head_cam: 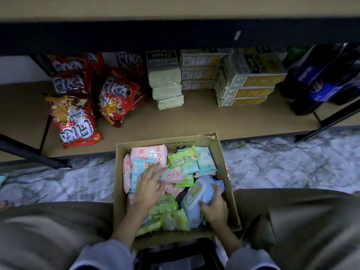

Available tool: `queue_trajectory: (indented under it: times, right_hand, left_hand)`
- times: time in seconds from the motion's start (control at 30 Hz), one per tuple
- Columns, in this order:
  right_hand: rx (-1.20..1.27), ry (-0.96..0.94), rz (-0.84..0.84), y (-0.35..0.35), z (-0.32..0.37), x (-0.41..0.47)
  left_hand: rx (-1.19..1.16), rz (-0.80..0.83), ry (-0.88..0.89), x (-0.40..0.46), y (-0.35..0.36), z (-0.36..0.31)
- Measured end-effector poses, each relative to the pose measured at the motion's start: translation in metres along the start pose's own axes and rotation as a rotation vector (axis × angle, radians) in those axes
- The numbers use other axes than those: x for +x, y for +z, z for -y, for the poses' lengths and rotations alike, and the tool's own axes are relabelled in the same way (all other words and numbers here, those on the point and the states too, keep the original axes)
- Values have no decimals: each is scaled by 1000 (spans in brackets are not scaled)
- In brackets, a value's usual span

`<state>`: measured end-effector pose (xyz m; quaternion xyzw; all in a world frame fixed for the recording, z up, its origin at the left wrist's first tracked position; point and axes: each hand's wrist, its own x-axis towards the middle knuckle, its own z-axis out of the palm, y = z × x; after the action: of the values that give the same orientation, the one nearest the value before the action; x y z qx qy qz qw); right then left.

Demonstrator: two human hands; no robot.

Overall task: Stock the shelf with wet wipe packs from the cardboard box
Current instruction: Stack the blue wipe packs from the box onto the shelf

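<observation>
Risking a spill: the open brown cardboard box (224, 152) is crammed with loose pastel wet wipe packs. The right hand (215, 208) curls round a large blue soft pack (196, 199), which may slip. The left hand (149, 185) lies with fingers spread on packs. Beyond the fingertips, the tan shelf board (204, 118) holds red snack bags (78, 114) and stacked cracker cartons (245, 82), crowding placement.

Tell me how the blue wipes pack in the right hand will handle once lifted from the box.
The blue wipes pack looks soft and bulging, so it will probably flex rather than stay stiff. Its glossy film may be slippery in the right hand. Flat-sided, it is unlikely to roll.
</observation>
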<state>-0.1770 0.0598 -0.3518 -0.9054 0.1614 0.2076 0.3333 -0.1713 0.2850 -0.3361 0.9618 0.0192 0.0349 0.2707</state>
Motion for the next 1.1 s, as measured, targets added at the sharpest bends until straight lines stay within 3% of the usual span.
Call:
queue_trajectory:
  times: [0.17, 0.3, 0.53, 0.73, 0.87, 0.97, 1.1]
  right_hand:
    - [2, -93, -101, -19, 11, -19]
    - [123, -370, -139, -33, 28, -21]
    - [-19, -445, 108, -28, 81, 32]
    - [-240, -504, 273, -20, 91, 54]
    - [-113, -457, 362, -25, 92, 57]
    - [-77, -475, 314, -31, 83, 54]
    - [-83, -609, 183, -45, 79, 41]
  left_hand:
    - [-69, -168, -302, -1, -24, 20]
    - [-192, -183, -448, 2, -27, 34]
    - [-466, -76, -537, 5, -18, 44]
    - [-712, -113, -596, 21, -14, 52]
    - [-585, -12, -655, 33, -11, 56]
    - [-485, 121, -695, 38, -6, 62]
    - [-618, 114, -713, 43, 7, 81]
